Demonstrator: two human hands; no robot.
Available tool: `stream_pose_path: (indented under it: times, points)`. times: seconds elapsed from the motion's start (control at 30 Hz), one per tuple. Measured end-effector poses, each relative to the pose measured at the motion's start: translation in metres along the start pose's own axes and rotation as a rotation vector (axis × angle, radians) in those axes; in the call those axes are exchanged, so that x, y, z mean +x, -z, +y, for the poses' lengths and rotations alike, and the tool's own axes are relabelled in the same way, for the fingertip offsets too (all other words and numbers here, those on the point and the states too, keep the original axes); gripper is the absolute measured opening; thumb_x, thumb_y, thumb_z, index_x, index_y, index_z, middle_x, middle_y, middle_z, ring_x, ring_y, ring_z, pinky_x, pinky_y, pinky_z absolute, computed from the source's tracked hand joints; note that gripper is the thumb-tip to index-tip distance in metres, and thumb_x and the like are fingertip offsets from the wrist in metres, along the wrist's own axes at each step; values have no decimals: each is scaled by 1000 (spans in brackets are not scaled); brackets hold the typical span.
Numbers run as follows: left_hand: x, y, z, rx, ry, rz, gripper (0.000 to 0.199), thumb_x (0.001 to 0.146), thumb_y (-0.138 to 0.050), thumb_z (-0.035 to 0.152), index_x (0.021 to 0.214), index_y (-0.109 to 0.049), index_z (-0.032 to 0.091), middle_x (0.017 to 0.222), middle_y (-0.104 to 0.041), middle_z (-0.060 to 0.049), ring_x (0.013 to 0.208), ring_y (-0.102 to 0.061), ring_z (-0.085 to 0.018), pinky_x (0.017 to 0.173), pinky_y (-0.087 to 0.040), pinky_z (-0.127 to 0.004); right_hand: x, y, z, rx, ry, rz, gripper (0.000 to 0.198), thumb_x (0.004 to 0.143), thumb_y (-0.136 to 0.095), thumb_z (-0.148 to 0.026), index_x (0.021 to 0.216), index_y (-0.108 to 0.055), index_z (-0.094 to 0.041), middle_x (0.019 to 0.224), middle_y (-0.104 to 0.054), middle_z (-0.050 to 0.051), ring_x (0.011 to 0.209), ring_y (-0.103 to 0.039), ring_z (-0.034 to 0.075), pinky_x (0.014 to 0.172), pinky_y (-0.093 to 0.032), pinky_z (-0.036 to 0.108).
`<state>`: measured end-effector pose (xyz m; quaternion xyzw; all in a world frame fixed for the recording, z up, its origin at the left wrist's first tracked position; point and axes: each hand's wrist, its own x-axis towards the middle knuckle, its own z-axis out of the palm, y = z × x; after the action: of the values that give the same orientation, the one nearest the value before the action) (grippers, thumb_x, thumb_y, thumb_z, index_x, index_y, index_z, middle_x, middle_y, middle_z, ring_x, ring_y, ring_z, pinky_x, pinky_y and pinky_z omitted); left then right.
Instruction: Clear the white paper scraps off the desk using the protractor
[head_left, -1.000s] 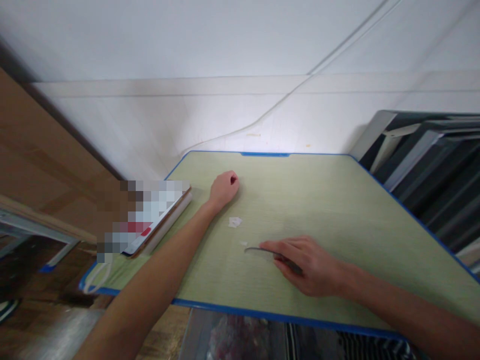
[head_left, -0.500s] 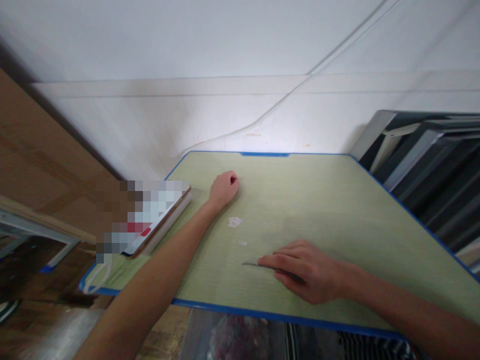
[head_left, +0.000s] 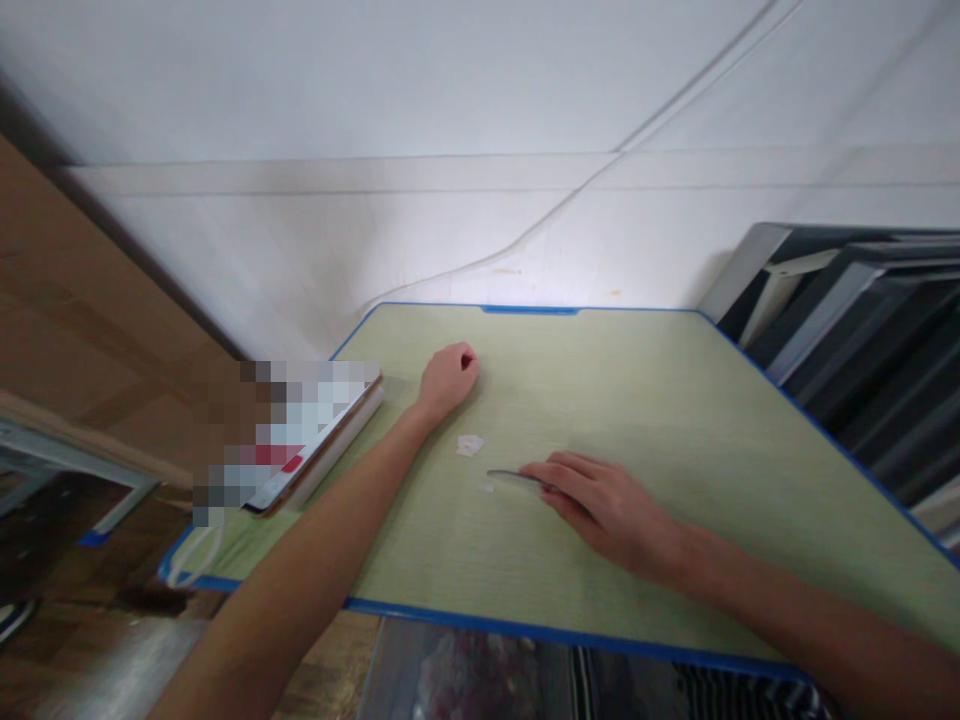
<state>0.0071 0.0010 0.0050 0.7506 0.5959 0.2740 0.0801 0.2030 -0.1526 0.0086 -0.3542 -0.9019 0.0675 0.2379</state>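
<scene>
My left hand [head_left: 448, 378] rests in a loose fist on the table toward its far side, with a dark hollow between thumb and curled fingers and nothing seen in it. In my right hand [head_left: 600, 505] is a pair of slim, dark metal tweezers [head_left: 514, 474], its curved tip pointing left, just above a tiny white scrap [head_left: 486, 488]. A small cluster of whitish paper bits [head_left: 469, 445] lies on the table between the hands, nearer the left wrist. Whether the tip touches the table, I cannot tell.
The pale green table [head_left: 637, 390] has a blue edge. A thick book-like stack [head_left: 337, 440], partly blurred out, lies at its left side. Dark panels [head_left: 862, 340] lean beyond the right edge. A white wall with a cable [head_left: 517, 243] stands behind; a cardboard sheet [head_left: 97, 330] is at left.
My right hand has moved up and away from the table's near edge, carrying the tweezers tip from below the tiny scrap to just above it. My left hand stays in place.
</scene>
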Motion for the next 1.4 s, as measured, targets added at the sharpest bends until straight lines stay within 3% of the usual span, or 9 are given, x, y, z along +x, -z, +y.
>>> stream_pose_path:
  times: [0.53,1.4]
  points:
    - [0,-1,-1,0,2,4,18,74,-41,20,73,-59,17,78,-64,-5,71,-52,-14,69,-41,-27,0,3,-1,6,55,-141,28,91,-36,-18,114,-52,-16,97,-62,8,87,-58,17,77,-48,31]
    - [1,-1,-1,-6,5,10,19,73,-41,21,73,-59,16,77,-63,-5,70,-51,-14,67,-39,-26,0,3,0,35,78,-142,29,92,-36,-18,116,-51,-17,95,-62,7,85,-57,17,75,-47,31]
